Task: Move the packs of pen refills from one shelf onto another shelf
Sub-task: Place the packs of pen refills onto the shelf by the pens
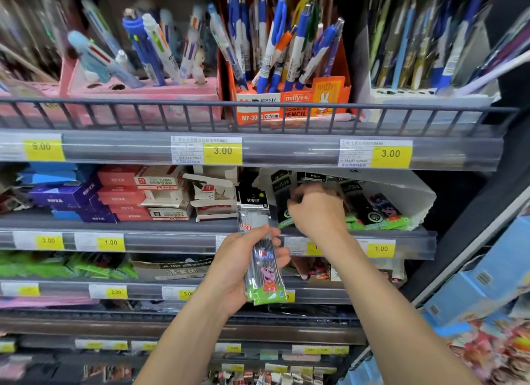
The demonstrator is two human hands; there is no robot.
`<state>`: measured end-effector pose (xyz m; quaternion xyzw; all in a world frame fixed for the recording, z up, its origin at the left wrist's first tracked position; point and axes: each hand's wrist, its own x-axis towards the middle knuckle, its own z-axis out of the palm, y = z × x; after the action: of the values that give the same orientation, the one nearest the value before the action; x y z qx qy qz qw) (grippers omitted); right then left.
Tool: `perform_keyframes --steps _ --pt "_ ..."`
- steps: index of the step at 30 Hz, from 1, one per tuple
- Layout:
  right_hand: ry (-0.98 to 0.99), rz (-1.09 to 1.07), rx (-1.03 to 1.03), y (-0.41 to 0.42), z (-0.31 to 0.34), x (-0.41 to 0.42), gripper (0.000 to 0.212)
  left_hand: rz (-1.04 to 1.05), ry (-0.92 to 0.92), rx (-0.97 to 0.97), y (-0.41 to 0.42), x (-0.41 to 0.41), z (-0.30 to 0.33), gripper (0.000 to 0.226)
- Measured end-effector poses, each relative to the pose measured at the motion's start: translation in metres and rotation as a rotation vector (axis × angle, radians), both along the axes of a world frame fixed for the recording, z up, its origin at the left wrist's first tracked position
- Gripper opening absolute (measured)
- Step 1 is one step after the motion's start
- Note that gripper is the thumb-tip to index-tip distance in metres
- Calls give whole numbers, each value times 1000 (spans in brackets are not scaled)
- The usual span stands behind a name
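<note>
My left hand (243, 265) grips a small stack of clear refill packs (262, 258) with a black header, a cartoon pig and a green base, held upright in front of the shelf edge. My right hand (317, 209) reaches into the white box (413, 195) on the second shelf, fingers curled round the tops of more refill packs (370, 209) standing there. How many packs it grips is hidden by the hand.
Above, a railed shelf (258, 109) holds pen and pencil displays, including an orange miffy box (289, 103). Left on the second shelf lie blue, purple, red and white small boxes (123, 195). Lower shelves carry green packs (66, 265) and price labels. Blue cartons (481, 284) stand at right.
</note>
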<state>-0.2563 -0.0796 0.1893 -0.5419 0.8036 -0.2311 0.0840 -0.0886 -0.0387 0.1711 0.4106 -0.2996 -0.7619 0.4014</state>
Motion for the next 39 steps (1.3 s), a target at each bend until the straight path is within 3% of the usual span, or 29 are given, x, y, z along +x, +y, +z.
perform_keyframes --steps 5,13,22,26,30,33,36,39 --pt "306 2 40 6 -4 -1 36 15 32 34 0 -1 6 29" --pt "205 189 115 4 -4 0 50 -1 26 65 3 -7 10 29" --pt "352 172 32 0 -5 0 45 21 43 57 4 -7 12 30" --pt "301 250 -25 0 -5 -2 40 25 68 71 5 -7 14 31" --pt "115 220 -151 13 -4 -6 32 9 116 110 5 -6 14 34" --pt "-280 194 -342 48 -3 0 15 -23 131 108 1 -5 13 34" --pt "-663 302 -207 95 -15 17 13 -74 69 12 -4 -6 12 33" --pt "-927 293 -101 118 -22 28 35 -62 45 -44 -7 -12 10 39"
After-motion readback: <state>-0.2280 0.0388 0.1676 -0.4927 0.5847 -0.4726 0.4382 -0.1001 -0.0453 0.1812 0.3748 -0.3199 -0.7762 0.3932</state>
